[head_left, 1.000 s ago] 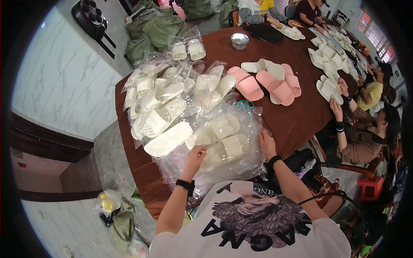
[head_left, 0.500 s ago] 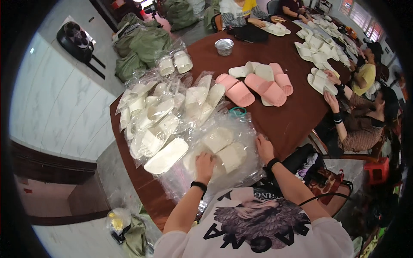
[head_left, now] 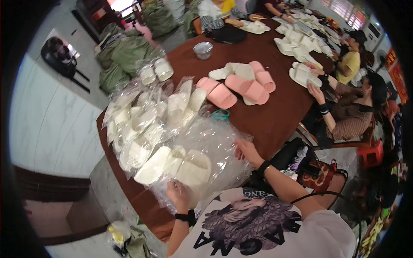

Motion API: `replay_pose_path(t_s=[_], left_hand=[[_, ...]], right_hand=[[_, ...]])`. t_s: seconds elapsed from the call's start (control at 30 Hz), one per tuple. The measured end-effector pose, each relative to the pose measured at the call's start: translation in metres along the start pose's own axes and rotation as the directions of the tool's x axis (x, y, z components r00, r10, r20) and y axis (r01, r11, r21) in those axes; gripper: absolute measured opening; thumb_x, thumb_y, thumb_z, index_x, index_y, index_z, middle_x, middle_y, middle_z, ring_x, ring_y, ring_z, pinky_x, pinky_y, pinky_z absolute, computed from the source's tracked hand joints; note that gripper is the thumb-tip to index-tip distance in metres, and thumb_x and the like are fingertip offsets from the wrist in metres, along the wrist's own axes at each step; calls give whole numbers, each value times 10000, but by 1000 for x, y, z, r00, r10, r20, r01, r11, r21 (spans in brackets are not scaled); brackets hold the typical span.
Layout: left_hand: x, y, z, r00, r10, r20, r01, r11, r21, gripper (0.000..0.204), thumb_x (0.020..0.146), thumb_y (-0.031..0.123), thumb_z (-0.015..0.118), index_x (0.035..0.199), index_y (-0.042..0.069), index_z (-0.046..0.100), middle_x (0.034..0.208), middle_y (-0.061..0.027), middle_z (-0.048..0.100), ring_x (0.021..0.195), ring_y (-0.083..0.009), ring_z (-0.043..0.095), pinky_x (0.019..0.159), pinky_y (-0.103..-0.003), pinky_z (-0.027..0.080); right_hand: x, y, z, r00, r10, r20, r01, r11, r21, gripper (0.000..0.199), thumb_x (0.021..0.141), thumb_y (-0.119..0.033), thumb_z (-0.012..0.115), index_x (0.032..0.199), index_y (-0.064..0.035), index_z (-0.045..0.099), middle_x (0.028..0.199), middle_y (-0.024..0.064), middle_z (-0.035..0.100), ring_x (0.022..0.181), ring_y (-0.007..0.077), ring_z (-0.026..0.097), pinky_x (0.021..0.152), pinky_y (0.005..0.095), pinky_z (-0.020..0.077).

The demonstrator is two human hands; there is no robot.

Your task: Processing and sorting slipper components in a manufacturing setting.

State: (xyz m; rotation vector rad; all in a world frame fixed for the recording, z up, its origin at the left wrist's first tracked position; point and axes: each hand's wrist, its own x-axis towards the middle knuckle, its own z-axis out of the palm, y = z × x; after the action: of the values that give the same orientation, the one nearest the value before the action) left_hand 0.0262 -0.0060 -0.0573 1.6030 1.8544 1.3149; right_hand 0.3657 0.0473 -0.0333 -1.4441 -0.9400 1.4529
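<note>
Near the front edge of the table, my left hand (head_left: 177,196) is closed on the lower end of a pair of cream slippers (head_left: 194,174), which is tilted up in front of me. Whether clear plastic wraps this pair all round I cannot tell. Right of it, my right hand (head_left: 246,151) hovers at the edge of a stack of flat clear plastic bags (head_left: 219,142), fingers apart and nothing visibly held. A heap of bagged cream slippers (head_left: 144,124) lies left of the pair, touching it. A teal band (head_left: 220,115) rests just beyond the bags.
Pink slippers (head_left: 247,89) and loose cream ones lie mid-table, beside a clear-sided bowl (head_left: 202,50). At the right, a co-worker's hands (head_left: 316,91) hold cream slippers. More slippers (head_left: 301,41) cover the far right. Green sacks (head_left: 129,56) stand behind the brown table (head_left: 271,118).
The slipper pair has moved left off the bags and tilted up, with my left hand now at its lower end. My right hand has shifted left onto the bags' edge. The whole view has shifted too.
</note>
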Motion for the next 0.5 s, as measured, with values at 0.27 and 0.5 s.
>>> replay_pose_path(t_s=[0.27, 0.5], left_hand=[[11, 42, -10, 975, 72, 209, -101, 986, 131, 63, 811, -20, 574, 789, -1, 518, 745, -113, 524, 659, -244, 545, 595, -356, 441], [8, 16, -69, 933, 66, 353, -158, 958, 240, 134, 753, -69, 605, 862, 4, 575, 792, -150, 556, 707, -333, 568, 620, -370, 453]], right_hand=[[2, 4, -26, 943, -261, -205, 198, 938, -283, 196, 924, -189, 576, 844, -11, 595, 648, 45, 546, 568, 97, 492, 533, 283, 402], [7, 47, -51, 882, -360, -305, 167, 842, -513, 178, 920, -161, 579, 839, -2, 583, 626, 85, 554, 575, 129, 541, 534, 302, 415]])
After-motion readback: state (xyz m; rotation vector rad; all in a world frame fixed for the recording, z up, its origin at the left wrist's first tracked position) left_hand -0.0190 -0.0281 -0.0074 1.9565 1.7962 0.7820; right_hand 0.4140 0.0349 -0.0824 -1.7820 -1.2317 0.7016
